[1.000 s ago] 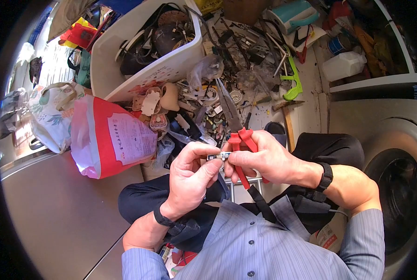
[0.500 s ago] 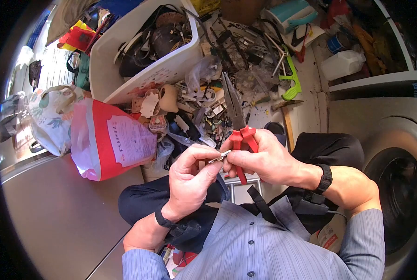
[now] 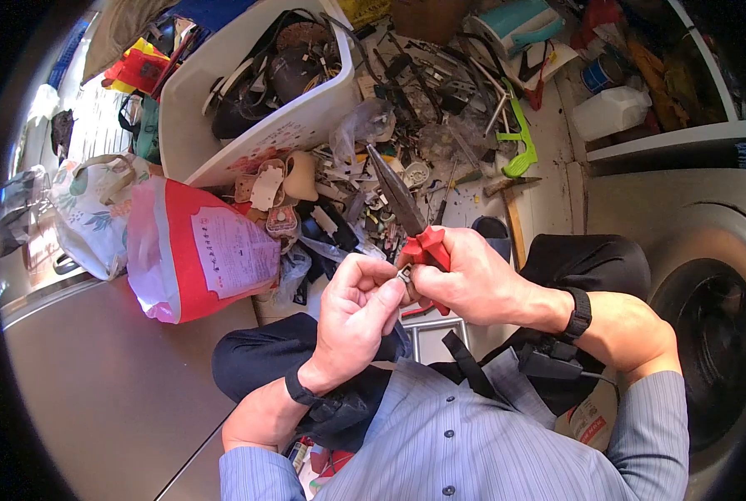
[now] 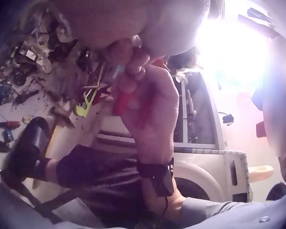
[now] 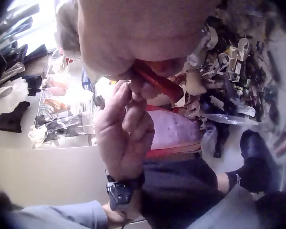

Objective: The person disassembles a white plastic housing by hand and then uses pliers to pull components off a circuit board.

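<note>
In the head view the left hand (image 3: pixel 356 316) pinches a small metal piece (image 3: pixel 405 273) between thumb and forefinger. The right hand (image 3: pixel 473 280) grips red-handled long-nose pliers (image 3: pixel 399 194), whose grey nose points up and to the left, away from the piece. Its thumb and fingertips meet the left fingertips at the piece. A red handle (image 5: pixel 159 83) shows under the right hand in the right wrist view, with the left hand (image 5: pixel 126 129) below it. The left wrist view shows the right hand (image 4: pixel 150 102) around the red grips; the small piece cannot be made out there.
Small parts and tools litter the floor ahead, near a white bin (image 3: pixel 264 138) of cables. A red and white bag (image 3: pixel 214 250) stands at the left. A green tool (image 3: pixel 519 138) and a hammer (image 3: pixel 513 209) lie ahead on the right, a front-loading machine (image 3: pixel 698 292) at the right.
The pliers' nose has swung to the left and lowered, and the right hand has turned with it. The small piece has turned and now sits more hidden between the fingertips of both hands.
</note>
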A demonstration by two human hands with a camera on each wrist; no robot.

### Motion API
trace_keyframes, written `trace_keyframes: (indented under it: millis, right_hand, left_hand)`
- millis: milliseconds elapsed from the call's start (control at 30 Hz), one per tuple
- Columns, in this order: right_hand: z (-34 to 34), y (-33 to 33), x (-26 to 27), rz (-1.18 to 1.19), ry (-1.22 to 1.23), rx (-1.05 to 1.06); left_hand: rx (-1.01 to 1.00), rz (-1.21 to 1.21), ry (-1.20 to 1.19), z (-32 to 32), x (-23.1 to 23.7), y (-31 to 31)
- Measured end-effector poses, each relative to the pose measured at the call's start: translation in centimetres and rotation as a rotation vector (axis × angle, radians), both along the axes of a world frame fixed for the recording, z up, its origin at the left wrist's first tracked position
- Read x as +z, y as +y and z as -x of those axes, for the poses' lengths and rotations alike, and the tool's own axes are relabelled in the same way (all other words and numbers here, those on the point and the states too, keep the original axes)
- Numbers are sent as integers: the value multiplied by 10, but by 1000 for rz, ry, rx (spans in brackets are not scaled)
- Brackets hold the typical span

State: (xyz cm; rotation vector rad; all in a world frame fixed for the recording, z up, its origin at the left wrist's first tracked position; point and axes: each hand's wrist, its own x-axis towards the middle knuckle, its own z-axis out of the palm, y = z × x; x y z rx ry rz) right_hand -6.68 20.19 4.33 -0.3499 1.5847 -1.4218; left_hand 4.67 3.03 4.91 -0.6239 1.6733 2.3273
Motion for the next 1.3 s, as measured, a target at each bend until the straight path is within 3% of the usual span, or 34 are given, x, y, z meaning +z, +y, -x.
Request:
trace_keyframes:
  millis: [167, 367, 1300]
  right_hand:
    - [2, -1, 1, 120, -241, -46]
    - [10, 0, 17, 122, -325, -7]
    - [8, 0, 11, 113, -318, 20]
  left_hand:
    - [37, -131, -62, 5, 3, -5]
    - [42, -141, -60, 7, 12, -6]
    - [80, -228, -111, 2, 8, -10]
